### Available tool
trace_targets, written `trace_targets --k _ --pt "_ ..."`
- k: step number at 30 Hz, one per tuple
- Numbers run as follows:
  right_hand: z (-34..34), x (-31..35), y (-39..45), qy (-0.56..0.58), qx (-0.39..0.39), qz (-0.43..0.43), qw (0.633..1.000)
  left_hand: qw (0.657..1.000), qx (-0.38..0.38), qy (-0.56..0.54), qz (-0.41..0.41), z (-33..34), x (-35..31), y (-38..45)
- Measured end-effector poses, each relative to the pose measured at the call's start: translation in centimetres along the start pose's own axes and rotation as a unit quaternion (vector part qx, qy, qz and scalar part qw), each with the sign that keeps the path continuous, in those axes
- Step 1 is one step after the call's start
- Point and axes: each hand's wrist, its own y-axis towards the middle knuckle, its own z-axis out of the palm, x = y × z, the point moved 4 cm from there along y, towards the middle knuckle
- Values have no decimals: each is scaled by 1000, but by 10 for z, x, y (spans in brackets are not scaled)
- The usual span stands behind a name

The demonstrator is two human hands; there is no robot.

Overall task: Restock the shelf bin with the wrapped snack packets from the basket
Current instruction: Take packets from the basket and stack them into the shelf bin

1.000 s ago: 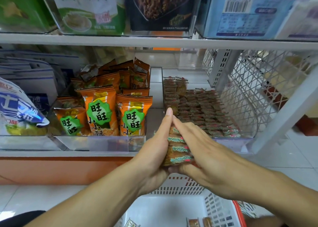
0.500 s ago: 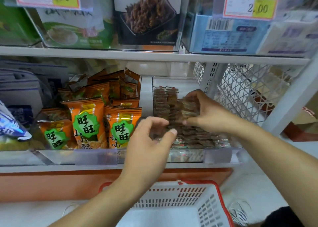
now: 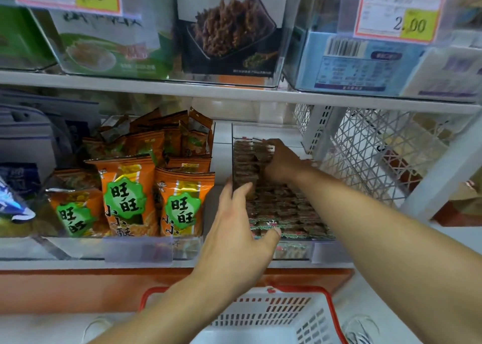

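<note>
Bin: a clear bin (image 3: pixel 323 248) sits on the lower shelf (image 3: pixel 86 263). Everything else here is told from this bin.
Packets: small brown wrapped snack packets (image 3: pixel 284 208) lie in rows inside the bin and fill most of its floor. At the back left of the bin, some stand up in a stack (image 3: pixel 246 166).
Right hand: the right hand (image 3: pixel 280 161) reaches deep into the bin, at the back. Its fingers curl onto the top packets of the stack, holding them there.
Left hand: the left hand (image 3: pixel 238 229) is at the bin's front left side. Its fingers are spread wide and loose. The fingertips touch the bin's left wall by the stack, and the thumb rests on the front packets. It grips nothing that I can see.
Basket: a white basket (image 3: pixel 273 315) with a red rim sits below the bin, in front of the shelf. I cannot see into it.
Orange bags: orange snack bags (image 3: pixel 125 197) with green labels stand just left of the bin.
Price tag: a tag reading 2.00 (image 3: pixel 399 12) hangs above the bin, to the right.
Wire wall: a white wire wall (image 3: pixel 370 156) stands just right of the bin.
</note>
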Motion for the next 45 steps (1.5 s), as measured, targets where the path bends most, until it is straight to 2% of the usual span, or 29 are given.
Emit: trace_targets --k 3,6,10,16,24,26,28,29,31,32,34,36,37,38,39,40,41,43,45 --pt "10 -3 -4 107 -40 38 993 1000 16 0 -4 1 0 -2" --pt "17 -2 -3 181 -36 50 982 1000 23 1 -9 0 2 -2" --pt "13 -6 -8 194 -60 66 977 1000 20 1 -6 -1 2 -1" --pt "13 -7 -10 145 -68 42 986 1000 0 17 10 -6 1 -5" --pt "-12 -8 -41 97 -162 20 982 996 -44 -10 75 -26 -5 -31" --pt "-20 3 -66 138 -258 -48 955 993 -60 -37 98 -31 -12 -40" --pt "-27 21 -106 175 -358 -195 896 994 -30 -14 108 -30 -14 -46" --pt "-24 27 -129 166 -374 -284 867 994 9 24 105 -25 -11 -49" --pt "1 27 -171 136 -318 -432 833 980 124 138 67 -7 11 -57" --pt "20 18 -187 119 -261 -463 839 960 191 201 32 4 30 -63" --pt "71 -16 -207 37 -140 -451 881 896 323 302 -45 30 77 -82" --pt "132 -72 -213 -132 58 -319 937 841 421 326 -100 56 124 -105" --pt "161 -112 -217 -228 183 -210 933 827 446 318 -127 66 147 -116" --pt "185 -155 -226 -309 296 -107 897 818 460 308 -158 75 169 -128" --pt "203 -193 -238 -356 372 -33 857 812 464 303 -184 84 191 -140" --pt "217 -224 -248 -391 409 7 824 806 464 309 -201 92 212 -152" --pt "227 -248 -255 -414 415 23 810 800 463 318 -212 99 231 -163" --pt "243 -284 -259 -441 389 30 808 791 466 326 -225 115 264 -184" --pt "257 -306 -258 -481 386 15 787 795 464 315 -230 131 286 -195"
